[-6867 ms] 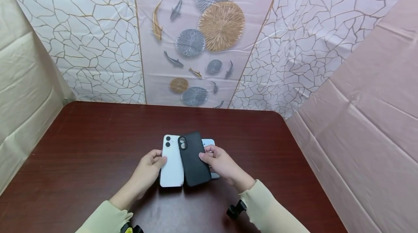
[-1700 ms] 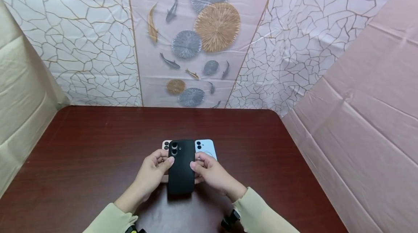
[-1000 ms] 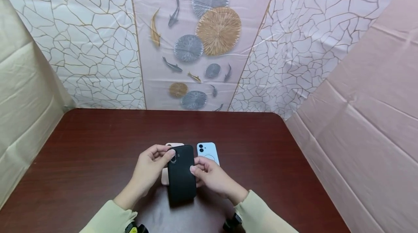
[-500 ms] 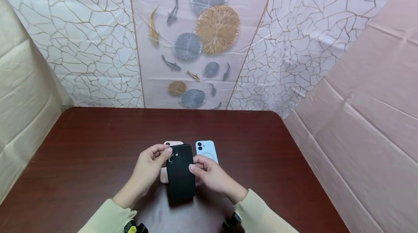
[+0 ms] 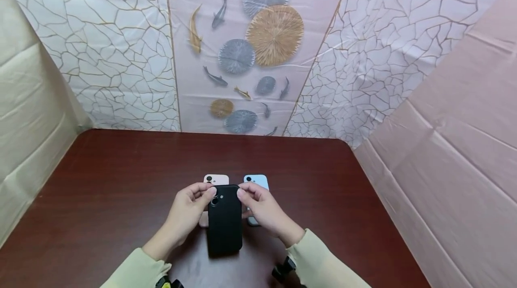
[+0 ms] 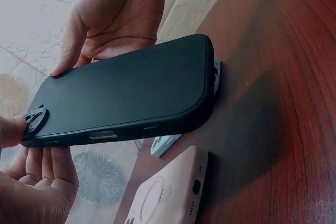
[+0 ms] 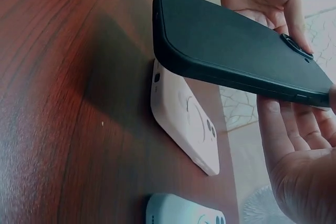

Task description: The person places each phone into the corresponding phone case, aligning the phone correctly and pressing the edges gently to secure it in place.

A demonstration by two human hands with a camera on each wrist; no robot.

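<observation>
A black phone case [image 5: 225, 225] is held up, back side towards me, with camera lenses showing at its upper left corner. My left hand [image 5: 183, 209] pinches that corner, thumb beside the lenses and fingers behind. On the opposite edge, near the top right corner, my right hand [image 5: 266, 209] pinches the case between thumb and fingers. The left wrist view shows a side cut-out [image 6: 103, 135] along the case's long edge. Its lower end hangs free above the table. What lies on the front of the case is hidden in all views.
Behind the held case, a pink phone-shaped piece [image 7: 186, 116] and a light blue one [image 7: 181, 211], both with ring marks and camera holes, lie on the dark red wooden table [image 5: 121, 180]. Patterned cloth [image 5: 121, 54] hangs at the back; plain cloths hang at both sides.
The white phone, earlier in my left hand apart from the black case, no longer shows separately; lenses now show in the case. Lately my right hand has slid up to the case's top corner.
</observation>
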